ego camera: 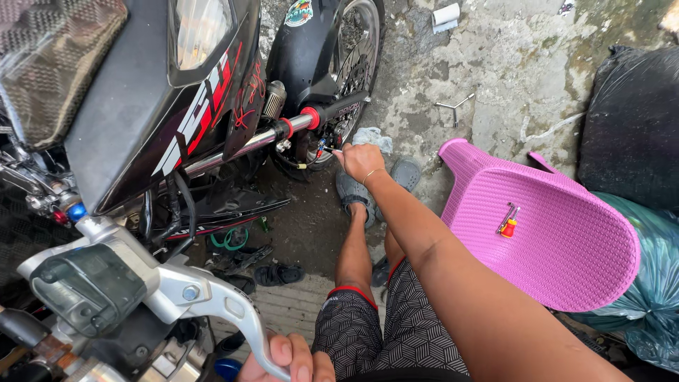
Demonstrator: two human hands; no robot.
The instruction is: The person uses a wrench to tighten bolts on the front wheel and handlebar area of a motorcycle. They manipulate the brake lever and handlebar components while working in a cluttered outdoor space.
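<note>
Down by the front fork: right hand reaches low beside the motorcycle's fork tube, fingers drawn together near the small fittings with red, blue and yellow tips just under the red collar; whether they pinch a part or only touch it cannot be told
Near the bottom edge: left hand has its fingers curled round the silver brake lever, closed on it
Work so far, as a judgement: front wheel and fork look assembled and on the bike; the fiddling at the fittings seems mid-way, nothing visibly detached in the hand
What seems left: tools lie unused, so any tightening looks not yet done
Fittings relative to right hand: just left of the fingertips, touching or nearly so
Tool on chair: small red-handled tool rests on the pink plastic chair, well apart from the right hand, to its right
Tool on floor: metal wrench on the concrete floor, beyond the hand, apart from it
Other things: grey sandals on the person's feet; black bag behind the chair
</note>
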